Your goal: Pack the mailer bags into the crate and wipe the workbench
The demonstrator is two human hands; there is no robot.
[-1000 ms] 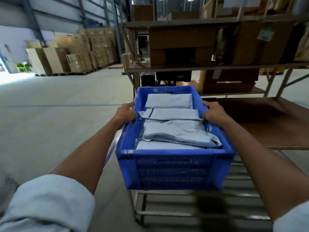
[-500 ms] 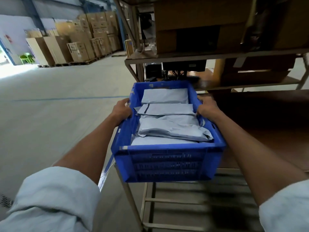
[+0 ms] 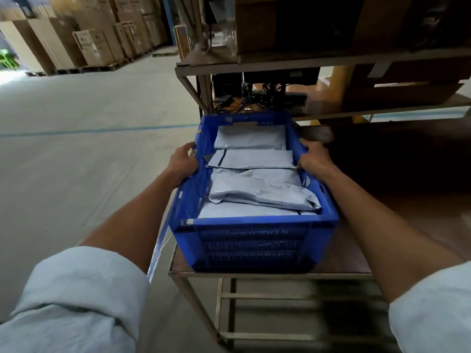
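At the near left corner of the table is the blue crate, filled with grey mailer bags lying flat and overlapping from front to back. My left grip curls over its left rim, my right grip over its right rim. Beyond, a shelf carries cardboard boxes.

Cardboard cartons, stacked on pallets: 11 o'clock.
Grey concrete floor, one blue line across it: 9 o'clock.
Tangled black cables beneath a dark monitor: 12 o'clock.
Large brown boxes, shelved: 1 o'clock.
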